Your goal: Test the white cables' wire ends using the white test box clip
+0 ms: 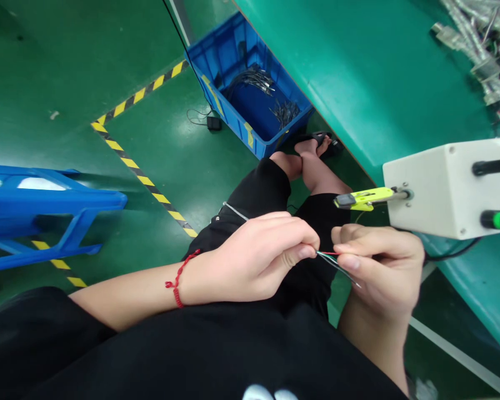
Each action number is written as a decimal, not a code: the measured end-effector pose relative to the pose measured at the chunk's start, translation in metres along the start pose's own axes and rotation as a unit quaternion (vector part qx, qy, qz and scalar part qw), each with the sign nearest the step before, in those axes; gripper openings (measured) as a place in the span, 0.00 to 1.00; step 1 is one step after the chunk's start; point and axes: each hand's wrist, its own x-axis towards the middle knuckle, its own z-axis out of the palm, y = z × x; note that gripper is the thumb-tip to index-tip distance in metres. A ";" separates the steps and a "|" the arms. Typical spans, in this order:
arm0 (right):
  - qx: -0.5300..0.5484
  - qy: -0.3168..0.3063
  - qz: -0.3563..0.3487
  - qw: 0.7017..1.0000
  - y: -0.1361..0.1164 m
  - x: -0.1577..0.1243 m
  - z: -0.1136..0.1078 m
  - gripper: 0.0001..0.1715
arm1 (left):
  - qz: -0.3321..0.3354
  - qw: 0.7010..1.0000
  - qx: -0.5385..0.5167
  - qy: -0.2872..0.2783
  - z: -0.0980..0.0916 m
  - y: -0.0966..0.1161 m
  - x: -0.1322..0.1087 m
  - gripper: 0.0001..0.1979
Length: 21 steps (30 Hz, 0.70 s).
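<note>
— Wires (337, 256) dead centre, folks! Thin red and dark strands are stretched between two bare hands, right over the person's black shorts (312, 225).

— How's the left hand (258, 258) looking?

— Closed grip! Thumb and forefinger are pinched on the wires, and there's a red string bracelet (179, 279) on that wrist.

— And the right hand (377, 266)?

— Closed grip there too, with the fingertips pinching the strands from the other side. A dark strand pokes out toward the lower right.

— What's closest to the action?

— A yellow-green clamp (364, 198) juts from a white box (445, 189), just above the right hand and not touching it. That box carries a black knob (494, 166) and a green knob (499, 220).

— Where's that box sitting?

— Over the edge of a teal worktop (350, 66), with a heap of metal-ended cables (479, 50) up in the far corner.

— And down on the floor?

— A blue crate (233, 122) holds two bunches of thin wires (252, 80), right beside the person's sandalled feet (312, 150). Over on the left stands a blue plastic stool (54, 205), near a yellow-and-black tape line (137, 158) on the green floor (158, 161).
</note>
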 end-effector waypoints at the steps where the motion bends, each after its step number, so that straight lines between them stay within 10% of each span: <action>1: -0.001 0.000 -0.003 1.000 0.000 0.000 0.000 0.08 | 0.000 1.000 -0.003 -0.002 0.000 0.000 0.000 0.10; 21: 0.021 0.032 0.042 0.998 0.000 -0.001 0.006 0.06 | -0.051 0.997 -0.037 0.038 0.005 0.004 -0.004 0.08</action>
